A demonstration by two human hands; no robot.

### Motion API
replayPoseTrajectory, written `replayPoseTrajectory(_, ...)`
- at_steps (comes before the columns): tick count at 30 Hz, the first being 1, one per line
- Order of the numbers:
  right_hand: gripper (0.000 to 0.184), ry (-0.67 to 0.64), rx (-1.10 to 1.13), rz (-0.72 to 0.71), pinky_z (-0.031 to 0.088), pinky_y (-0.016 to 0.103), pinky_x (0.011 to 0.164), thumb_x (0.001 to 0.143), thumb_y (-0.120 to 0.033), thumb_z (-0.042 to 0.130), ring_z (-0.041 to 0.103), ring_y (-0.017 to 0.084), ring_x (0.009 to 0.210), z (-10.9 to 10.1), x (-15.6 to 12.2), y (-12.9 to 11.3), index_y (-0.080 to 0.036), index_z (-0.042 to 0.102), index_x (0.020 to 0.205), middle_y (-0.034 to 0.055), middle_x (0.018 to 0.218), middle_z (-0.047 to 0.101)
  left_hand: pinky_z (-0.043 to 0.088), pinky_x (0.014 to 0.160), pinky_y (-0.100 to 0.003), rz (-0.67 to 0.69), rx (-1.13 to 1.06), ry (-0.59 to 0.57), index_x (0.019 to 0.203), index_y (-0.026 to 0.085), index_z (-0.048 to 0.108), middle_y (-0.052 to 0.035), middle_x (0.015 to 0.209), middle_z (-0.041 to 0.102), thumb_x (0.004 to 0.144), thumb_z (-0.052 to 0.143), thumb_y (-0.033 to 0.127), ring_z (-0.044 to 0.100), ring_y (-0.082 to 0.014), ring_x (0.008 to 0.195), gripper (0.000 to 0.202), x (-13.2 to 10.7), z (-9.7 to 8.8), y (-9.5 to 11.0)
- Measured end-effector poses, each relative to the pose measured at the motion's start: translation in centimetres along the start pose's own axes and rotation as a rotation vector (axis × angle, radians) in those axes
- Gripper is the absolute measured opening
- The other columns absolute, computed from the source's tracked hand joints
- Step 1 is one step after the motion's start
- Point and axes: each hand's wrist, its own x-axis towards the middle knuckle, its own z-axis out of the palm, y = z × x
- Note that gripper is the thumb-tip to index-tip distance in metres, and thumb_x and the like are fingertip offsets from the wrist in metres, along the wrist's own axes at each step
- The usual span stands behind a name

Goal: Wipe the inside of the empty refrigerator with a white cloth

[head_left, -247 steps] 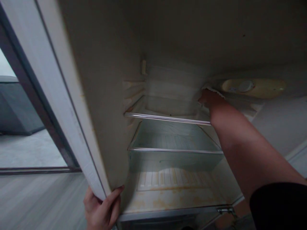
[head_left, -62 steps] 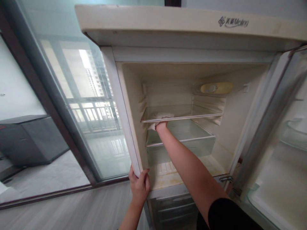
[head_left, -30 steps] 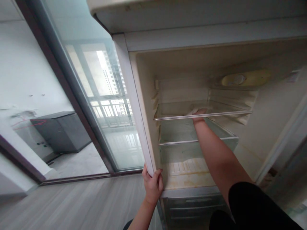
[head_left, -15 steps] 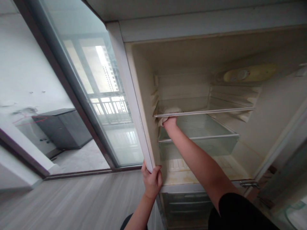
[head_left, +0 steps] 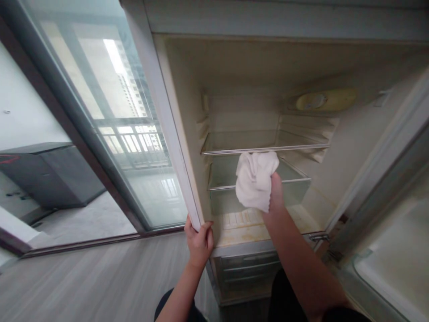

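Note:
A white cloth (head_left: 254,181) is bunched in my right hand (head_left: 277,193), in front of the open refrigerator (head_left: 181,116). It covers part of the glass shelves behind it, and most of my right fingers are hidden by its folds. My left hand (head_left: 199,240) is wrapped round the lower left edge of the refrigerator's frame, thumb on the inner side. The upper glass shelf (head_left: 231,142) runs across the compartment just behind the top of the cloth. Below it sits a lower glass shelf (head_left: 221,175). Yellowish stains mark the compartment floor (head_left: 241,233).
The open refrigerator door (head_left: 392,277) stands at the right, with a metal hinge (head_left: 318,237) near it. Below is a lower compartment with drawers (head_left: 250,270). A yellowed control housing (head_left: 326,99) juts from the right inner wall. Sliding glass doors (head_left: 140,197) stand at the left.
My right hand has come out from under the upper shelf at the left side and now holds the cloth in front of the shelves. My left hand keeps its hold. The view has shifted rightward.

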Motion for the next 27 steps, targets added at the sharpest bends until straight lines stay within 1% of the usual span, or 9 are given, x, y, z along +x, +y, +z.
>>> replayPoseTrajectory(3, 0.043, 0.128, -0.084, 0.035, 0.053, 0.029, 0.063, 0.078, -0.061, 0.059, 0.066, 0.021, 0.077, -2.6, -4.3, 2.4, -0.02, 0.071, 0.083, 0.0039, 0.071, 0.068, 0.04, 0.109, -0.049, 0.022, -0.099, 0.032, 0.096, 0.019, 0.067, -0.0135, 0.155, 0.035, 0.079, 0.062, 0.004, 0.035, -0.0349, 0.144, 0.023, -0.5, -1.9, 1.6)
replayPoseTrajectory(5, 0.04, 0.173, -0.198, 0.085, 0.049, 0.024, 0.06, 0.072, -0.056, 0.071, 0.064, 0.017, 0.075, -5.0, -7.3, 4.4, -0.02, 0.073, 0.089, 0.0019, 0.077, 0.07, 0.036, 0.113, -0.052, 0.039, -0.181, 0.052, 0.109, 0.023, 0.063, -0.0111, 0.15, 0.044, 0.078, 0.064, 0.004, 0.037, -0.0335, 0.143, 0.036, -1.2, -3.4, 3.3)
replayPoseTrajectory(7, 0.041, 0.105, -0.315, 0.251, 0.043, 0.02, 0.055, 0.069, -0.051, 0.078, 0.061, 0.014, 0.069, -7.3, -9.9, 6.1, -0.018, 0.074, 0.093, 0.0017, 0.078, 0.069, 0.045, 0.107, -0.045, -0.008, -0.388, -0.175, 0.133, 0.022, 0.051, -0.0144, 0.145, 0.051, 0.084, 0.062, 0.01, 0.051, -0.0293, 0.134, 0.052, -1.8, -4.6, 5.1)
replayPoseTrajectory(10, 0.045, 0.004, -0.371, 0.357, 0.043, 0.02, 0.061, 0.072, -0.053, 0.078, 0.059, 0.013, 0.07, -9.9, -12.3, 7.6, -0.017, 0.075, 0.101, 0.0031, 0.081, 0.069, 0.052, 0.097, -0.038, -0.223, -0.58, -0.535, 0.139, 0.022, 0.047, -0.0142, 0.135, 0.061, 0.092, 0.058, 0.023, 0.062, -0.0262, 0.118, 0.048, -2.1, -5.4, 7.0)
replayPoseTrajectory(13, 0.05, -0.007, -0.401, 0.374, 0.043, 0.021, 0.066, 0.076, -0.056, 0.075, 0.059, 0.013, 0.075, -11.4, -13.3, 8.0, -0.019, 0.074, 0.109, 0.0045, 0.09, 0.07, 0.047, 0.104, -0.038, -0.375, -0.693, -0.701, 0.135, 0.024, 0.053, -0.0115, 0.135, 0.061, 0.095, 0.056, 0.032, 0.059, -0.0265, 0.122, 0.041, -1.9, -5.0, 6.9)
replayPoseTrajectory(18, 0.05, -0.176, -0.387, 0.426, 0.045, 0.024, 0.077, 0.084, -0.056, 0.068, 0.062, 0.015, 0.084, -12.5, -13.6, 7.2, -0.024, 0.071, 0.122, 0.0045, 0.099, 0.071, 0.039, 0.109, -0.045, -0.632, -1.083, -0.867, 0.148, 0.027, 0.035, -0.0137, 0.151, 0.043, 0.095, 0.052, 0.05, 0.049, -0.0304, 0.132, 0.06, -1.8, -3.7, 6.1)
replayPoseTrajectory(23, 0.05, -0.173, -0.357, 0.493, 0.045, 0.032, 0.09, 0.081, -0.057, 0.07, 0.065, 0.02, 0.093, -13.2, -14.1, 6.5, -0.022, 0.073, 0.118, 0.0058, 0.104, 0.072, 0.036, 0.11, -0.046, -0.736, -1.295, -0.842, 0.157, 0.028, 0.014, -0.0142, 0.148, 0.045, 0.092, 0.054, 0.059, 0.047, -0.0317, 0.132, 0.083, -2.2, -3.4, 6.7)
replayPoseTrajectory(25, 0.053, -0.148, -0.351, 0.503, 0.044, 0.035, 0.094, 0.079, -0.059, 0.071, 0.064, 0.022, 0.097, -13.6, -14.2, 6.7, -0.021, 0.074, 0.115, 0.0069, 0.107, 0.072, 0.041, 0.104, -0.042, -0.759, -1.294, -0.834, 0.155, 0.028, 0.021, -0.0124, 0.141, 0.052, 0.09, 0.057, 0.058, 0.052, -0.0297, 0.124, 0.08, -2.4, -3.1, 6.4)
replayPoseTrajectory(27, 0.055, -0.1, -0.386, 0.48, 0.042, 0.038, 0.099, 0.077, -0.061, 0.071, 0.062, 0.025, 0.106, -13.9, -14.2, 7.0, -0.02, 0.074, 0.114, 0.0082, 0.112, 0.07, 0.047, 0.092, -0.035, -0.762, -1.243, -0.892, 0.143, 0.025, 0.045, -0.0095, 0.122, 0.063, 0.089, 0.06, 0.056, 0.059, -0.0261, 0.109, 0.064, -2.5, -2.8, 6.0)
